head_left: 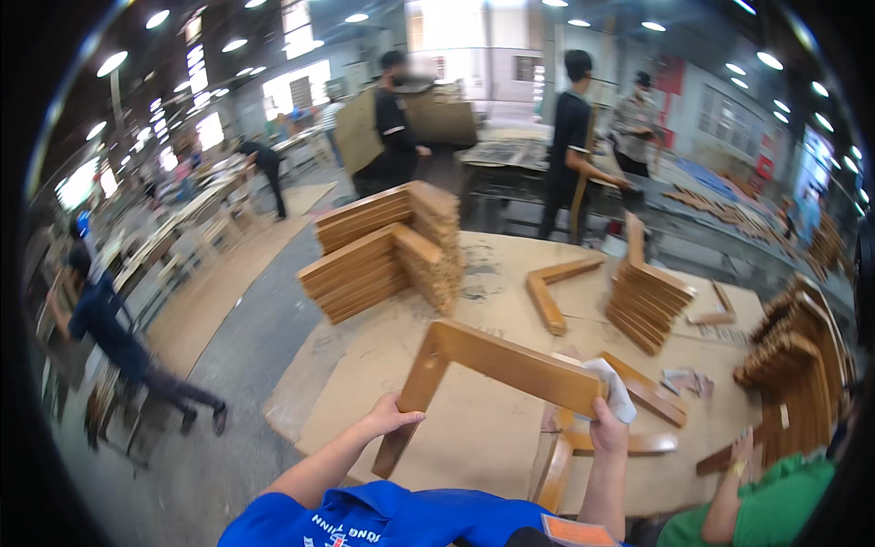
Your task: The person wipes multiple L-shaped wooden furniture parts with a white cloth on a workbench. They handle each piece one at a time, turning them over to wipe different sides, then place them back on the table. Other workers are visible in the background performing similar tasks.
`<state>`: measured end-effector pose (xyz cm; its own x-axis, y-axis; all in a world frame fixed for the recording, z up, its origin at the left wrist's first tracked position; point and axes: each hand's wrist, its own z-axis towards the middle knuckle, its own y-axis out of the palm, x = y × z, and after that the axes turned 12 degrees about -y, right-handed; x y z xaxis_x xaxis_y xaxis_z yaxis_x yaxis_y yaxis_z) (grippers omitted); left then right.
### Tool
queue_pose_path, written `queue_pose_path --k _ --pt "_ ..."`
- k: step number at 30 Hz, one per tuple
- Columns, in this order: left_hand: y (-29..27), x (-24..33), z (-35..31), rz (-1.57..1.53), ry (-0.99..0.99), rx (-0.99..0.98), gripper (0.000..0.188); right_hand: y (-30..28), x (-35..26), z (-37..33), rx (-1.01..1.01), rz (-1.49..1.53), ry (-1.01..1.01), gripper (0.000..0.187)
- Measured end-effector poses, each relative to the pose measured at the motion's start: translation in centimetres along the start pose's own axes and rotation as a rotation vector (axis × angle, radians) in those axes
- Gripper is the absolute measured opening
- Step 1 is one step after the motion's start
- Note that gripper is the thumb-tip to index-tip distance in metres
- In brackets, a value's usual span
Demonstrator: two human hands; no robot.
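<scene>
Wooden corner piece (510, 365): one, held above the desk (497, 273).
Left hand (394, 417): closed around its left leg.
Right hand (606, 428): closed at its right end, with one white cloth (619, 392).
Sound handling: support both legs evenly; keep the cloth flat.
Stacks (365, 260): three.
Loose pieces (547, 294): two beyond; overlapping others uncountable.

Light is thrown by ceiling lamps (112, 64) and blown-out windows (210, 132); edges are bent, corners blacked out, background blurred.
</scene>
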<state>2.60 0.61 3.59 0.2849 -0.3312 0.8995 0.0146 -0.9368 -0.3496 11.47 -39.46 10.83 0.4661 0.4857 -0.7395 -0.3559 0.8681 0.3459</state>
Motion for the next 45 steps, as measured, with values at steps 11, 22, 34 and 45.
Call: queue_pose_path --k 11,22,34,45 --pt "5.5 -0.2 10.3 -0.925 -0.127 0.208 0.073 9.5 -3.1 -2.9 -0.272 -0.668 -0.315 0.037" --pt "-3.2 12.1 3.4 -0.668 -0.409 -0.024 0.056 14.5 4.0 -4.7 -0.644 0.021 0.059 0.044" --pt "-4.5 9.5 -2.0 -0.223 -0.261 0.075 0.071 8.6 25.2 -11.5 0.034 -0.463 0.418 0.042" --pt "-1.9 10.9 -4.2 -0.126 -0.208 0.099 0.080 20.7 22.6 -5.8 -0.250 -0.398 -0.200 0.055"
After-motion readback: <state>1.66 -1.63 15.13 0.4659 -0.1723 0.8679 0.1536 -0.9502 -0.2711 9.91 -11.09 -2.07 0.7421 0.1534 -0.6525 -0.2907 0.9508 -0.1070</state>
